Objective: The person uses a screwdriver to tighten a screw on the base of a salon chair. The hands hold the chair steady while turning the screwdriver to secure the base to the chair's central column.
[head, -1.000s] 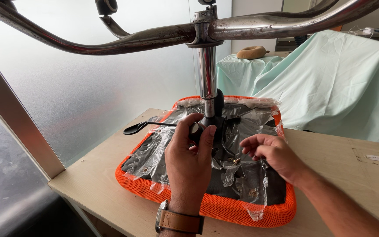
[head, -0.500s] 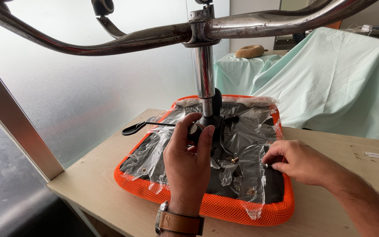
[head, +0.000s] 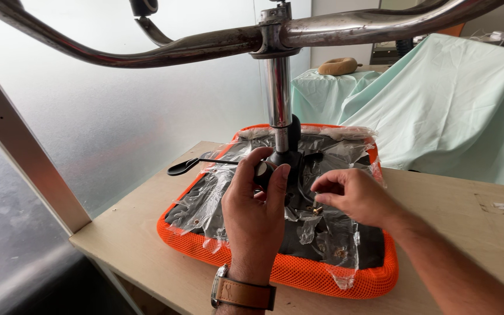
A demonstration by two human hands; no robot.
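Note:
An orange mesh chair seat (head: pixel 322 280) lies upside down on a wooden table (head: pixel 462 227), its black underside covered in clear plastic film (head: pixel 217 198). A chrome gas column (head: pixel 278 93) rises from the black mechanism (head: pixel 293 160) to a chrome star base (head: pixel 176 46) overhead. My left hand (head: pixel 255 216), with a brown-strapped watch on the wrist, grips a black knob at the mechanism. My right hand (head: pixel 351 195) hovers just right of it, fingertips pinched together over small brass screws (head: pixel 316 209); whether it holds one is hidden.
A black lever (head: pixel 185 166) sticks out left of the seat. Pale green cloth (head: pixel 450 105) drapes furniture behind the table, with a tan ring-shaped cushion (head: pixel 338 65) on top. A frosted wall and a slanted metal beam (head: pixel 24 157) stand at left.
My right hand moved out to the seat's right side, then came back inward toward the mechanism, fingers pinched. My left hand stayed on the knob.

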